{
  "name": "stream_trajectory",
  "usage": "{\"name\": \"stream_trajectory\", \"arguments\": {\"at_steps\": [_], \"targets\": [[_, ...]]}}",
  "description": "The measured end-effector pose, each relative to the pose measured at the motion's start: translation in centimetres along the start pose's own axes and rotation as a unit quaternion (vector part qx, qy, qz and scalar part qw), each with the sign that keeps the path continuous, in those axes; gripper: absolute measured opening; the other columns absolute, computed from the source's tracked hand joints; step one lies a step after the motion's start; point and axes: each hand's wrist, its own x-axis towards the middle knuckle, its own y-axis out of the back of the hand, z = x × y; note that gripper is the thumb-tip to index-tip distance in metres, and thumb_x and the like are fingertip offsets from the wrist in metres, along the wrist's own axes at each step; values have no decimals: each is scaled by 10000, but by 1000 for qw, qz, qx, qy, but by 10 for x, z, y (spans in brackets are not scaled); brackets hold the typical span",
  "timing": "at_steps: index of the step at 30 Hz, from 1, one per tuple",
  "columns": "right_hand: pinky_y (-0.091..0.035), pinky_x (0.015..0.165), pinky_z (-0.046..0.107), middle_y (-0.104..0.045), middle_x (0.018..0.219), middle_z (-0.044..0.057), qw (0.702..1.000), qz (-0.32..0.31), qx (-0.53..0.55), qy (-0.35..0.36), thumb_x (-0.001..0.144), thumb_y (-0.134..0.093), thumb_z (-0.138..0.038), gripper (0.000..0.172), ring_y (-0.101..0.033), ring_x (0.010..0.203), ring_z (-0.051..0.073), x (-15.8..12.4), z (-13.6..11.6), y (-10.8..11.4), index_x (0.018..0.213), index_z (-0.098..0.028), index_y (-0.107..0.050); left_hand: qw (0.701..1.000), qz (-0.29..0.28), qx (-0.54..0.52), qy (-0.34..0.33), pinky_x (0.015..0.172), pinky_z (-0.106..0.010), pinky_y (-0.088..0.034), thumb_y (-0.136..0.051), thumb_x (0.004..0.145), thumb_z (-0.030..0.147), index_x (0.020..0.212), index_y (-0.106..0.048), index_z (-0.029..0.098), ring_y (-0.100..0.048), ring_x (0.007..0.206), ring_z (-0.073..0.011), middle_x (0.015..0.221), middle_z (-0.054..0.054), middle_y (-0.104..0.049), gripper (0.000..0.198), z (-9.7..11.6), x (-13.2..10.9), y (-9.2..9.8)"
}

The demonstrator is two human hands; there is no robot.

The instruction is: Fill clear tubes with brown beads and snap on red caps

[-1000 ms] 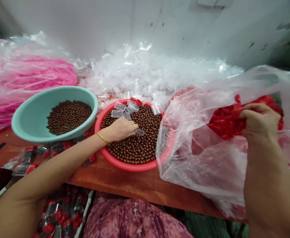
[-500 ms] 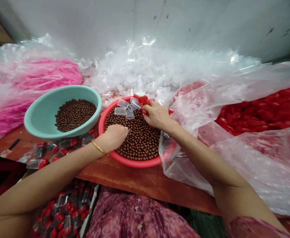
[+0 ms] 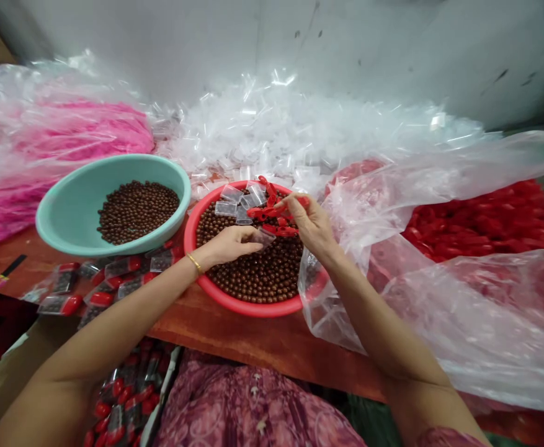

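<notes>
My left hand (image 3: 234,244) is closed on a small clear plastic container (image 3: 265,236), held over the red basin (image 3: 234,304). Brown balls (image 3: 257,279) fill much of that basin. My right hand (image 3: 312,223) pinches a red plastic cap (image 3: 302,202) just right of the clear container; the fingers partly cover it. Under and beside the right fingertips lie more red caps (image 3: 272,214), on top of the balls. Several clear containers (image 3: 226,208) rest at the basin's far left side.
A teal basin (image 3: 67,230) with brown balls stands left. Filled red-capped containers (image 3: 102,298) lie before it, more in a box (image 3: 123,410) below. Clear containers (image 3: 253,136) are heaped behind. A plastic bag (image 3: 439,310) of red caps is right, bagged pink pieces (image 3: 90,130) left.
My left hand has risen from the balls and moved right, showing the clear container. My right hand has shifted slightly right, away from the pile of caps, with a red cap in its fingers.
</notes>
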Motion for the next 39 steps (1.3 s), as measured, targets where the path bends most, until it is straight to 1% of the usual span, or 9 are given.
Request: {"name": "stream_trajectory", "arguments": {"at_steps": [5,9,13,17,21,24,28,32,39], "targets": [[-421,445,215,-611,633,-6,976,46,168,-128,757,-475,-656,463,-553,509,108,-6,-4,-1,713,-196,-512,975,6,-223,-13,737,-251,-476,-614,732,274,990,-550,130,-587,800,-111,939,-51,-621,301,8,-19,-6],[-372,402,208,-498,461,-44,976,13,149,-156,732,-523,-631,456,-458,394,82,-13,-8,4,616,-196,-452,976,-12,-215,-23,751,-262,-486,-543,792,270,1041,-515,138,-606,842,-127,948,-62,-625,282,11,-29,-8],[-311,386,205,-450,440,-69,984,-80,31,-154,750,-560,-528,371,-404,375,72,-26,-7,12,641,-205,-415,998,4,68,-2,756,-304,-491,-436,849,235,1033,-545,135,-616,857,-167,954,-82,-640,236,12,-35,3],[-275,398,204,-416,463,-73,986,-96,-37,-132,773,-534,-471,328,-370,398,61,-34,-6,14,645,-206,-391,894,-12,447,8,774,-399,-482,-372,862,157,912,-607,103,-619,879,-256,909,-146,-638,247,17,-30,-2],[-290,378,208,-433,495,-72,980,-107,-8,-169,766,-520,-504,335,-402,372,66,-33,-6,6,679,-209,-385,861,-63,505,-19,722,-375,-493,-319,837,59,886,-619,90,-629,852,-258,877,-160,-641,306,20,-13,-23],[-250,357,200,-373,475,-93,976,-97,33,-195,766,-499,-517,337,-342,346,52,-32,-4,2,695,-211,-379,918,-46,394,-9,770,-353,-481,-413,819,93,884,-624,101,-627,836,-226,870,-126,-659,221,16,-2,-25],[-251,357,186,-433,574,-79,955,-108,104,-257,785,-422,-455,256,-376,386,52,-29,-4,2,838,-206,-437,1000,-1,23,-20,765,-265,-468,-542,775,170,926,-591,119,-597,808,-140,885,-51,-652,167,8,-2,-10],[-291,382,183,-510,664,-57,956,-127,103,-243,736,-486,-378,272,-441,451,63,-29,-10,0,943,-202,-469,973,32,-229,-25,743,-226,-453,-617,724,201,925,-569,123,-558,765,-89,855,-13,-608,221,8,-14,-8],[-378,496,228,-544,694,-7,977,-135,56,-154,812,-438,-426,387,-456,547,92,-35,-12,-9,1040,-174,-623,939,65,-337,26,729,-277,-492,-666,720,315,926,-546,141,-579,762,-108,872,-15,-589,295,9,-30,-20]]}}
